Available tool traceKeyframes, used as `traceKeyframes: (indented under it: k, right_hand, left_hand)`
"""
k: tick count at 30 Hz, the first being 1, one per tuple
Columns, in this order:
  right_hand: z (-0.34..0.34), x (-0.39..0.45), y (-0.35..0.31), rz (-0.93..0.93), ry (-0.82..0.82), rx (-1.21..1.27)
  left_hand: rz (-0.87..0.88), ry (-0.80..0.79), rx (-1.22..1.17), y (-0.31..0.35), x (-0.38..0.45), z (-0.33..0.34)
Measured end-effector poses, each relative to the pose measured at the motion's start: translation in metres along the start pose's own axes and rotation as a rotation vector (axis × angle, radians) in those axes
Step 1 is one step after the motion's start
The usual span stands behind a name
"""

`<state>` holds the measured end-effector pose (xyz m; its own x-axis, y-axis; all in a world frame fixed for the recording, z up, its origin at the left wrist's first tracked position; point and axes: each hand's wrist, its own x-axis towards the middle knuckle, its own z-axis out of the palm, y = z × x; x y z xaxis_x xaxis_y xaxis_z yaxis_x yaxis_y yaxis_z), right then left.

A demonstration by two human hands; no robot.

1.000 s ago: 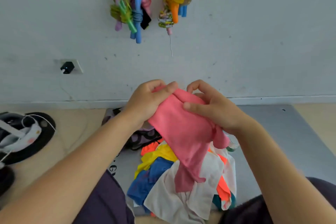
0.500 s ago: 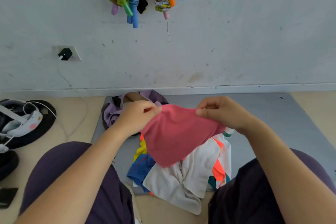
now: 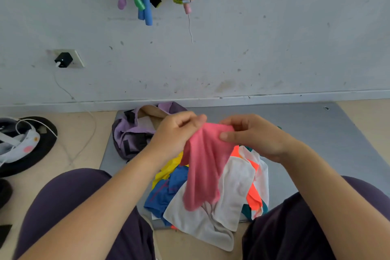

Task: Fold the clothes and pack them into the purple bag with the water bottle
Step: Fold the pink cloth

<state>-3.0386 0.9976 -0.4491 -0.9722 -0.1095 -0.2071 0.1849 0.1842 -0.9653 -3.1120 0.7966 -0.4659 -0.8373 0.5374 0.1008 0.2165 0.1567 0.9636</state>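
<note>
Just beyond the left hand lies the soft lilac-and-purple fabric bag, slumped on the grey floor mat with its mouth sagging partly open; that slack opening could cave in when a folded piece is pushed inside, so the fold may come undone at the rim. The left hand pinches the top edge of the thin pink stretchy garment, fingers curled round the fabric, and the right hand pinches the same edge just beside it, thumb on top. The pink cloth hangs bunched and narrow below both hands, so a crease made now would likely set crooked unless the edge is spread first. Its hem touches the loose heap of white, blue, yellow and orange clothes under the hands and could snag or drag a piece along. No water bottle can be made out clearly.
</note>
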Motion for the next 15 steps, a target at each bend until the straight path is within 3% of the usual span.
traceKeyframes:
  k: [2, 4, 7, 10, 15]
  right_hand:
    - [-0.002, -0.002, 0.000, 0.018, 0.023, -0.061]
    - [-0.002, -0.002, 0.000, -0.017, 0.084, -0.052]
    - [0.004, -0.001, -0.003, -0.095, 0.124, 0.089]
    - [0.012, 0.002, -0.004, -0.098, 0.104, 0.102]
    - [0.022, 0.002, -0.007, -0.060, 0.091, 0.045]
  left_hand:
    - [-0.030, 0.118, -0.066, 0.001, 0.004, -0.010]
    - [-0.046, 0.138, -0.049, -0.001, 0.005, -0.017]
    - [-0.149, -0.029, 0.076, -0.006, 0.002, -0.018]
    - [-0.259, -0.268, -0.041, -0.006, -0.003, -0.009]
    - [-0.178, -0.187, -0.158, 0.001, -0.005, -0.003]
